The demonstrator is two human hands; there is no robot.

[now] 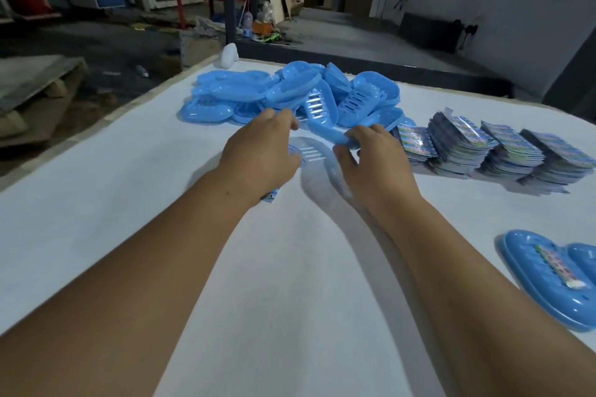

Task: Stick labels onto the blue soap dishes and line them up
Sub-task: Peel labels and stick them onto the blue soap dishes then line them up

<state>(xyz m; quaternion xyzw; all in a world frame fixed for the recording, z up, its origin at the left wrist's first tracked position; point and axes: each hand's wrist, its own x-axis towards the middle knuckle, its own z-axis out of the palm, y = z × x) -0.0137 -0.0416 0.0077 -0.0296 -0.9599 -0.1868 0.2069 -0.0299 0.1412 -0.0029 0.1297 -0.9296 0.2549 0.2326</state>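
The right hand (371, 158) holds a blue soap dish (325, 119) up, just off the pile (290, 90); the left hand (258, 151) seems to pinch a label (270, 196); next, press it on.

Left hand (258, 151) covers most of a label (270, 196), only a corner peeking below the wrist. Fingertips blur into the soap dish (322, 119). Labelled dishes (548, 280) run off the right edge.
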